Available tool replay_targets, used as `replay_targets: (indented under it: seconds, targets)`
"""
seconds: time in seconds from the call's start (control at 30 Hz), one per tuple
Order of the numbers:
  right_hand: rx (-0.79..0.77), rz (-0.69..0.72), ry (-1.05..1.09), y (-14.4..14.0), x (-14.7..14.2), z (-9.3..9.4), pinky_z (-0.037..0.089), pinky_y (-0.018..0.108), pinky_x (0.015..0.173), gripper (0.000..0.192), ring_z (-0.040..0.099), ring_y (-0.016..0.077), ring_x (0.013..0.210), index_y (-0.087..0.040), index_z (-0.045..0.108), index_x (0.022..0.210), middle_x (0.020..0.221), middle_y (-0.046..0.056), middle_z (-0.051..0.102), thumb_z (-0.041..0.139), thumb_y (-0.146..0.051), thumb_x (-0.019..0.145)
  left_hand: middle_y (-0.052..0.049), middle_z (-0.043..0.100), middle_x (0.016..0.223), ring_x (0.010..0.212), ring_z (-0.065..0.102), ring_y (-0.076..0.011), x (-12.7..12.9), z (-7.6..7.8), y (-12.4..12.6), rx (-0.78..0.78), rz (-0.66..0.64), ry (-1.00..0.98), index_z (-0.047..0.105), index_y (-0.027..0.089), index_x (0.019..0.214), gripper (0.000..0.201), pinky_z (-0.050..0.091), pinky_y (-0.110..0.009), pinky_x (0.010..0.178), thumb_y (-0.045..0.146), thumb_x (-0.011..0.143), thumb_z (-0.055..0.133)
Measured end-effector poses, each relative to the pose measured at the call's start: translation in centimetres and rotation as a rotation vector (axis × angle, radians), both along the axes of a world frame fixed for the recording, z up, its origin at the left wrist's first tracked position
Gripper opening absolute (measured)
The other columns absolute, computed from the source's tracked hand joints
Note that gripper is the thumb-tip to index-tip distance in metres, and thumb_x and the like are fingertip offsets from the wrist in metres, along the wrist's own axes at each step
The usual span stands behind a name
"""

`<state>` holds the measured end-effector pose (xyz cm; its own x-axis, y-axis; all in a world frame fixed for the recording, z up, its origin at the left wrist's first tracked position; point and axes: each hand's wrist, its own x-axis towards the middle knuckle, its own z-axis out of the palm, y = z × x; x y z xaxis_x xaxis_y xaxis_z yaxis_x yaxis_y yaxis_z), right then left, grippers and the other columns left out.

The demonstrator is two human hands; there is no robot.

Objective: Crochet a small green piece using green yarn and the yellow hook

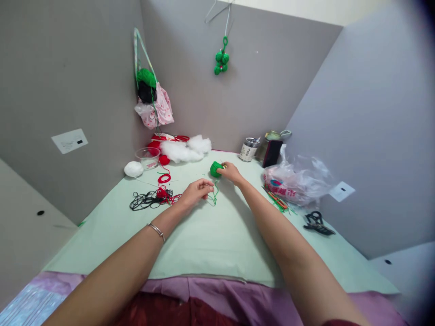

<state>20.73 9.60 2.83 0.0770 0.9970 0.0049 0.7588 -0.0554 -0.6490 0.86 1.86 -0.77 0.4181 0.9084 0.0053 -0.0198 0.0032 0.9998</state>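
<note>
My right hand (231, 173) pinches a small green ball of yarn or crochet work (215, 169) above the middle of the table. Something thin and light shows by its fingertips, too small to name. A green yarn strand (215, 194) hangs from the ball and loops beside my left hand (199, 190). The left fingers are closed together just left of and nearer than the ball, seemingly on that strand. A metal bangle (157, 231) circles the left wrist.
Black cord (146, 200), red yarn (164, 178), a white yarn ball (133, 169), a clear tub (148, 158) and white stuffing (183, 149) lie left. At right are a can (248, 150), phone (272, 154), plastic bag (295, 181), crochet hooks (277, 199) and black hair claw (318, 223).
</note>
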Motion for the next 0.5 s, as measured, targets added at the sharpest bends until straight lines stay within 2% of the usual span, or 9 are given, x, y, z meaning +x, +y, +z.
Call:
replay_targets:
  seconds: [0.07, 0.17, 0.23, 0.3, 0.4, 0.5]
  targets:
    - [-0.033, 0.079, 0.045, -1.3, -0.2, 0.0, 0.062, 0.048, 0.095, 0.039, 0.07, 0.0262, 0.114, -0.018, 0.064, 0.134, 0.135, 0.011, 0.067, 0.069, -0.038, 0.101, -0.012, 0.067, 0.135, 0.112, 0.07, -0.0276, -0.1, -0.2, 0.5, -0.004, 0.127, -0.017, 0.064, 0.018, 0.135, 0.039, 0.062, -0.049, 0.093, 0.036, 0.101, 0.069]
    - [-0.013, 0.216, 0.108, -3.7, -0.5, 0.2, 0.063, 0.043, 0.089, 0.034, 0.072, 0.0232, 0.105, -0.017, 0.066, 0.13, 0.126, 0.01, 0.071, 0.067, -0.036, 0.102, -0.013, 0.066, 0.137, 0.114, 0.069, -0.0283, -0.4, -0.2, 0.9, -0.03, 0.244, -0.036, 0.063, 0.019, 0.137, 0.041, 0.061, -0.05, 0.095, 0.037, 0.101, 0.069]
    - [0.055, 0.296, 0.146, -5.1, -1.0, 0.2, 0.061, 0.037, 0.085, 0.031, 0.072, 0.0213, 0.099, -0.017, 0.069, 0.128, 0.117, 0.007, 0.075, 0.063, -0.027, 0.099, -0.012, 0.066, 0.136, 0.113, 0.069, -0.0281, -0.4, -0.2, 0.8, -0.063, 0.254, -0.027, 0.063, 0.018, 0.136, 0.041, 0.061, -0.05, 0.094, 0.037, 0.101, 0.069]
    - [0.137, 0.35, 0.167, -6.1, -1.5, 0.1, 0.057, 0.034, 0.088, 0.037, 0.07, 0.0217, 0.102, -0.018, 0.072, 0.127, 0.118, 0.005, 0.077, 0.063, -0.02, 0.091, -0.012, 0.067, 0.136, 0.113, 0.07, -0.0279, -0.4, -0.2, 0.7, -0.099, 0.234, -0.007, 0.064, 0.018, 0.136, 0.04, 0.061, -0.05, 0.094, 0.037, 0.101, 0.069]
    - [0.225, 0.358, 0.158, -6.7, -2.4, -0.3, 0.052, 0.036, 0.093, 0.048, 0.067, 0.025, 0.105, -0.018, 0.073, 0.125, 0.122, 0.008, 0.077, 0.068, -0.015, 0.078, -0.012, 0.067, 0.136, 0.113, 0.07, -0.0279, -0.3, -0.3, 0.6, -0.137, 0.215, 0.012, 0.064, 0.018, 0.136, 0.04, 0.061, -0.05, 0.094, 0.037, 0.101, 0.069]
    - [0.261, 0.337, 0.148, -6.8, -2.9, -0.7, 0.05, 0.039, 0.096, 0.051, 0.066, 0.0266, 0.104, -0.021, 0.075, 0.122, 0.119, 0.009, 0.076, 0.071, -0.01, 0.073, -0.012, 0.067, 0.136, 0.114, 0.07, -0.0281, -0.4, -0.4, 0.6, -0.151, 0.226, -0.001, 0.064, 0.018, 0.136, 0.04, 0.061, -0.05, 0.094, 0.036, 0.101, 0.069]
